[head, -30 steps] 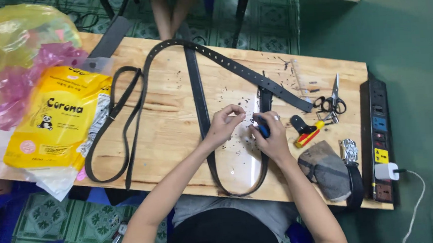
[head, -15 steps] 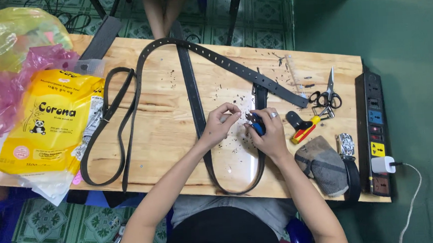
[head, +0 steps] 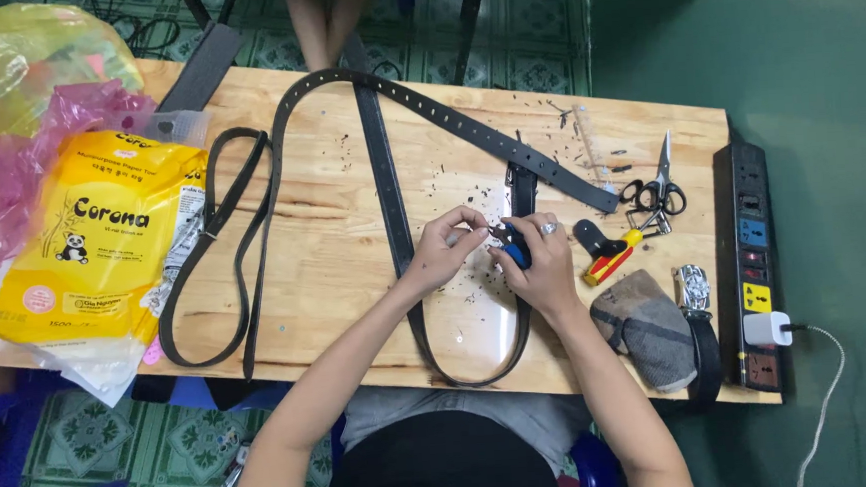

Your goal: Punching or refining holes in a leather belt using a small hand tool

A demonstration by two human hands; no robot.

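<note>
My left hand (head: 445,247) pinches the edge of a black leather belt (head: 384,166) near the middle of the wooden table (head: 333,240). My right hand (head: 539,259), with a ring on one finger, grips a blue-handled tool (head: 515,252) pressed against the same belt, close to my left fingertips. The belt loops from the front edge up past both hands, and a perforated stretch runs across the far side. Small dark scraps lie scattered around my hands.
A yellow packet (head: 102,239) and plastic bags (head: 19,108) fill the left end, beside a thin black strap loop (head: 215,257). To the right lie scissors (head: 658,188), a red-and-yellow tool (head: 609,255), a grey pouch (head: 648,326), a metal buckle (head: 693,283) and a black power strip (head: 751,254). Someone's bare legs (head: 314,20) stand beyond the table.
My two hands have stayed close together on the belt with only small finger movements. The view has shifted slightly.
</note>
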